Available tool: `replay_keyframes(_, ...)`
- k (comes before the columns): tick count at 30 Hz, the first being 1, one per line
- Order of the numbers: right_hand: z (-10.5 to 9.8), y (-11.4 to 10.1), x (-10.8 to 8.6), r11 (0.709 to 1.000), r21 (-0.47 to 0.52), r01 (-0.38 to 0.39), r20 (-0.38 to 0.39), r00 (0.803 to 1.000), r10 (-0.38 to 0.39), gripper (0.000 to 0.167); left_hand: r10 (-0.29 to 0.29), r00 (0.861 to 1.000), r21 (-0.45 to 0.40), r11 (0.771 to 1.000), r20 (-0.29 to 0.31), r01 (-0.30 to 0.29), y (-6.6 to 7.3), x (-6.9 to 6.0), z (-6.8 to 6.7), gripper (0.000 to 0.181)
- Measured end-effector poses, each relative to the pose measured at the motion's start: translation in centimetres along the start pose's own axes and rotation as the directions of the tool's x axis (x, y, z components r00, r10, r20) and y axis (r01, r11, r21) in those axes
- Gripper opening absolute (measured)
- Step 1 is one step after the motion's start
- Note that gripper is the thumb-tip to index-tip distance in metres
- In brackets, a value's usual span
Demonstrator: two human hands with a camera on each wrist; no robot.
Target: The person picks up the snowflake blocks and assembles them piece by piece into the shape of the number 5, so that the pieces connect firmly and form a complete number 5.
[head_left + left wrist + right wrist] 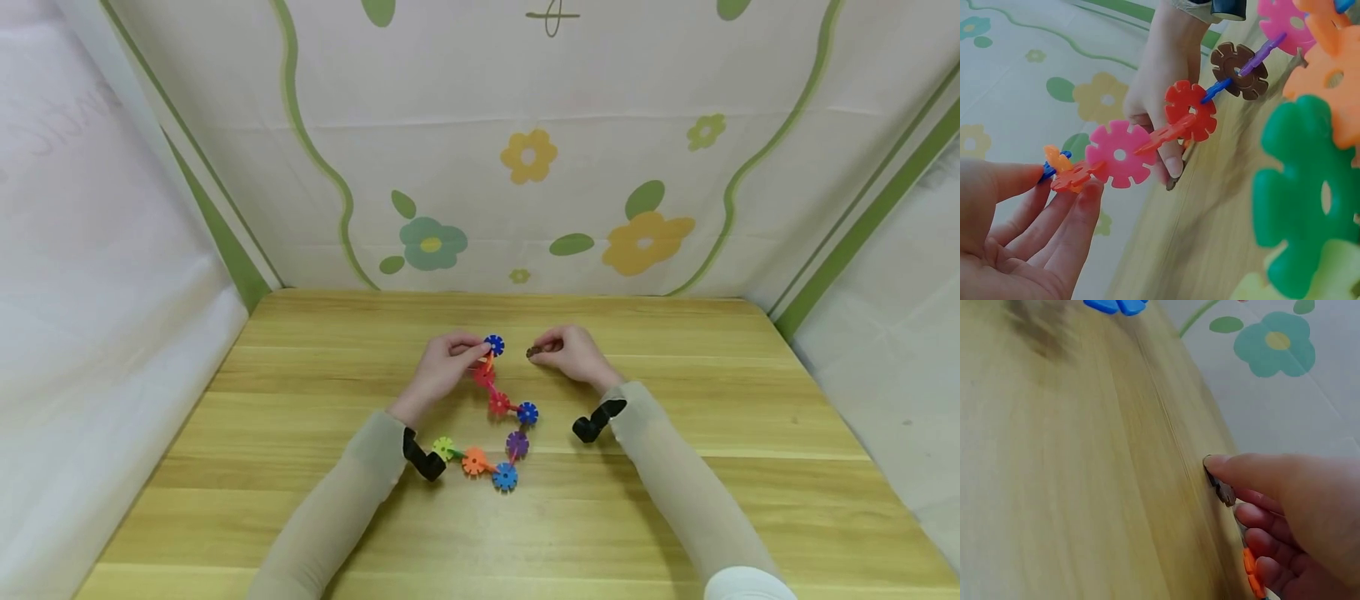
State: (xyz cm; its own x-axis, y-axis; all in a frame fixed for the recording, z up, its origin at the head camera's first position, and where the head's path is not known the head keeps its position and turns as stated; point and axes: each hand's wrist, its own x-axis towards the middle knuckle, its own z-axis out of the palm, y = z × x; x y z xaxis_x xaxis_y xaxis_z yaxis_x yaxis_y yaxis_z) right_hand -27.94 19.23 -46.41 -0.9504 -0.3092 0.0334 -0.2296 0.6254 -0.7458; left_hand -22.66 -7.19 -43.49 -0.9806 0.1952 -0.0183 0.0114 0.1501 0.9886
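The notched plastic disc chain (pixel 499 404), over the tabletop (pixel 600 517), is pinched near its blue end disc (pixel 495 343) by the left hand (pixel 442 362); a brown disc (pixel 1226 495) is pinched by the right hand (pixel 577 354). Likely light and stiff, discs are best gripped by their rims.

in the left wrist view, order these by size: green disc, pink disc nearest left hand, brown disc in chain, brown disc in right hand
1. Green disc, probably enlarged by closeness
2. Pink disc
3. Linked brown disc
4. Held brown disc, seen nearly edge-on, so its true size is unsure
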Motion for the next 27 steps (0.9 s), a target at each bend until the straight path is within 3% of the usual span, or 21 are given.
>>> replay_keyframes(6,0.0,0.4,0.0,0.999,0.042,-0.013,0.020,1.000,0.012,0.024,0.013,1.000,-0.007,1.000,-0.001,-0.013,0.0,-0.1,0.1,0.025)
replay_keyframes(13,-0.4,-0.7,-0.5,0.978,0.201,-0.055,0.027,0.998,0.051,0.023,0.002,0.999,-0.003,1.000,0.037,-0.002,3.9,-2.2,0.1,0.026)
replay_keyframes(14,-0.5,-1.0,-0.6,0.973,0.222,-0.064,0.029,0.998,0.059,0.023,0.000,0.999,-0.005,1.000,0.037,0.000,3.9,-2.2,0.1,0.025)
replay_keyframes(21,-1.2,-3.0,-1.5,0.933,0.358,-0.045,0.005,0.999,0.046,0.021,-0.029,0.999,-0.021,0.999,0.028,0.030,0.9,-0.3,0.2,0.029)
replay_keyframes(27,-1.3,-3.7,-1.8,0.878,0.479,-0.002,-0.004,1.000,0.005,0.025,0.000,1.000,-0.030,1.000,0.014,0.001,0.3,-0.2,0.3,0.031)
